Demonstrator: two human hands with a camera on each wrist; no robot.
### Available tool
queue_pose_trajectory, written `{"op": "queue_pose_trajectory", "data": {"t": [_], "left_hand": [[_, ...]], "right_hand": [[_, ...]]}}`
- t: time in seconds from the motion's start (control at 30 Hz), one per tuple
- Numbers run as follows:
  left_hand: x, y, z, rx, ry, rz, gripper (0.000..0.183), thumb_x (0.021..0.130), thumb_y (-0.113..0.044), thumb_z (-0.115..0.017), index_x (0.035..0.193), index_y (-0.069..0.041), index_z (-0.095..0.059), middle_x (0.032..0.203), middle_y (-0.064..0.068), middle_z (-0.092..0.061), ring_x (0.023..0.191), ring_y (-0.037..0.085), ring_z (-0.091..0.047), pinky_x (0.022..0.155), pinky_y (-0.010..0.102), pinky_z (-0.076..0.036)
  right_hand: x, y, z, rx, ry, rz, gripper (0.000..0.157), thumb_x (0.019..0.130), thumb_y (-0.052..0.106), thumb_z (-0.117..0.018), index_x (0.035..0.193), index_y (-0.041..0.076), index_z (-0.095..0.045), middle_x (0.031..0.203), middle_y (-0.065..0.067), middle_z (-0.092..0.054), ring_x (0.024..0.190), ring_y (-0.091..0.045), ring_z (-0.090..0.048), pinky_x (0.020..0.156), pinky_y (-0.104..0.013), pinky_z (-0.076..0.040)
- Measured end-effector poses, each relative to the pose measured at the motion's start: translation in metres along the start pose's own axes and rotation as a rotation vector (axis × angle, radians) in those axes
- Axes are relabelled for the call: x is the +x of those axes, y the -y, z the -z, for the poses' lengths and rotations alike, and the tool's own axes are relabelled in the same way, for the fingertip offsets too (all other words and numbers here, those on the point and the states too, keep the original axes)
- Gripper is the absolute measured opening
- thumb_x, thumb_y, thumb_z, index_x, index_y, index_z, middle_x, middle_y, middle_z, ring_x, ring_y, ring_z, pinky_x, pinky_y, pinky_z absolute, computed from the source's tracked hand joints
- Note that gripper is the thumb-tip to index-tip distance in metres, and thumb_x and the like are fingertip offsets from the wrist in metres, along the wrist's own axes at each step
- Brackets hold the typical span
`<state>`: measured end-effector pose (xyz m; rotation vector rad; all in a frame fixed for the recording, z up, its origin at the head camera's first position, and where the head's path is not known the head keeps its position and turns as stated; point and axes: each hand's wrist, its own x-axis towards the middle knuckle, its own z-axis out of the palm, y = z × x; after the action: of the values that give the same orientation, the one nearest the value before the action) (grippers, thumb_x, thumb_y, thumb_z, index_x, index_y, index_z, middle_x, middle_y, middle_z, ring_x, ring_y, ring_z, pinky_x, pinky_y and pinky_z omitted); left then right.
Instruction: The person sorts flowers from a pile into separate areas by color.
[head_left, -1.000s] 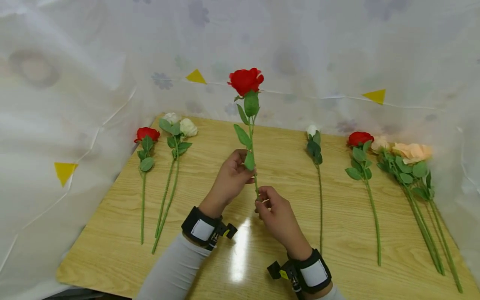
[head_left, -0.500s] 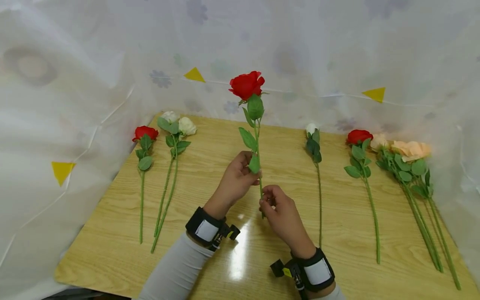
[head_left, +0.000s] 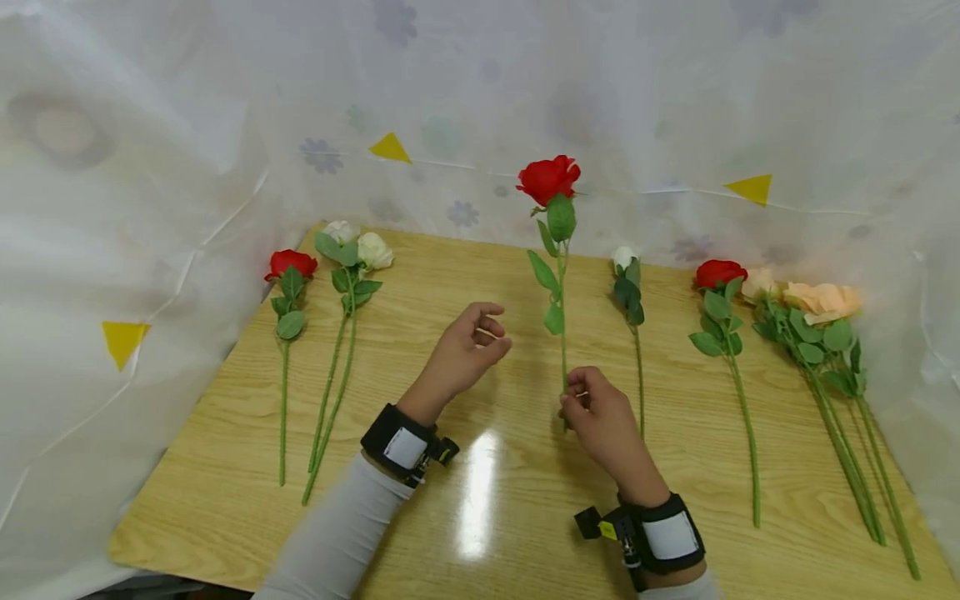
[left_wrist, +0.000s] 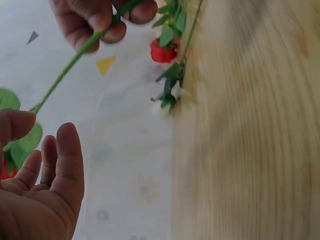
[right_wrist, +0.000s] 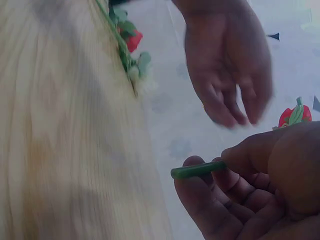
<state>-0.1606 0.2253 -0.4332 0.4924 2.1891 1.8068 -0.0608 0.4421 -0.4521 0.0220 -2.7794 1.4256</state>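
A red rose (head_left: 550,181) with green leaves stands nearly upright above the table, in the middle of the head view. My right hand (head_left: 606,421) pinches its stem (right_wrist: 197,170) near the lower end between thumb and fingers. To the left, my left hand (head_left: 467,350) hangs apart from the rose, its fingers loosely bent and a gap between thumb and fingertips. In the left wrist view, the stem (left_wrist: 65,72) slants from the right hand down behind the left thumb.
On the wooden table (head_left: 225,533) lie a red rose (head_left: 291,265) and white roses (head_left: 373,251) at left. At right lie a single white rose (head_left: 627,292), another red rose (head_left: 720,274) and peach roses (head_left: 823,302). A pale curtain (head_left: 480,75) hangs behind.
My left hand has let go of the red rose's stem and drawn slightly left. My right hand has carried the rose to the right and a little lower.
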Motion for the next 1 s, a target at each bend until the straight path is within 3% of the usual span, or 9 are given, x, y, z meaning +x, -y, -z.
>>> {"op": "queue_pose_trajectory", "data": {"t": [0.3,0.5,0.63,0.77,1.0], "left_hand": [[-0.017,0.038,0.102,0.263,-0.185,0.162,0.048,0.091,-0.024,-0.060,0.134,-0.009,-0.044,0.109,0.016,-0.052,0.095,0.027,-0.055,0.072,0.039,-0.049],[-0.032,0.048,0.151,0.500,-0.181,0.242,0.054,0.092,-0.025,-0.057,0.138,-0.004,-0.039,0.117,0.021,-0.051,0.103,0.034,-0.052,0.078,0.048,-0.048],[-0.038,0.052,0.164,0.662,-0.099,0.298,0.056,0.091,-0.023,-0.057,0.137,0.003,-0.039,0.123,0.030,-0.051,0.108,0.040,-0.051,0.083,0.054,-0.048],[-0.039,0.053,0.167,0.762,-0.048,0.323,0.056,0.091,-0.023,-0.056,0.135,0.008,-0.040,0.120,0.032,-0.054,0.106,0.040,-0.052,0.084,0.054,-0.047],[-0.035,0.050,0.165,0.909,-0.002,0.339,0.046,0.086,-0.018,-0.054,0.123,0.010,-0.050,0.110,0.030,-0.059,0.097,0.040,-0.055,0.083,0.054,-0.046]], "right_hand": [[-0.028,-0.070,0.086,-0.199,-0.071,-0.179,0.031,0.098,0.015,-0.043,0.122,-0.004,-0.045,0.103,-0.020,-0.056,0.074,-0.022,-0.060,0.053,-0.034,-0.048],[-0.047,-0.105,0.144,-0.360,-0.068,-0.319,0.038,0.096,0.016,-0.041,0.122,-0.012,-0.041,0.104,-0.029,-0.055,0.068,-0.022,-0.057,0.049,-0.035,-0.044],[-0.055,-0.122,0.170,-0.455,-0.091,-0.390,0.037,0.093,0.011,-0.040,0.117,-0.017,-0.040,0.097,-0.033,-0.054,0.061,-0.024,-0.053,0.046,-0.035,-0.041],[-0.060,-0.135,0.181,-0.540,-0.085,-0.401,0.036,0.087,0.006,-0.040,0.111,-0.022,-0.042,0.088,-0.035,-0.055,0.052,-0.024,-0.050,0.043,-0.037,-0.040],[-0.061,-0.148,0.182,-0.532,0.151,-0.477,0.044,0.090,0.013,-0.046,0.113,-0.025,-0.041,0.092,-0.036,-0.056,0.063,-0.027,-0.052,0.055,-0.042,-0.045]]}}
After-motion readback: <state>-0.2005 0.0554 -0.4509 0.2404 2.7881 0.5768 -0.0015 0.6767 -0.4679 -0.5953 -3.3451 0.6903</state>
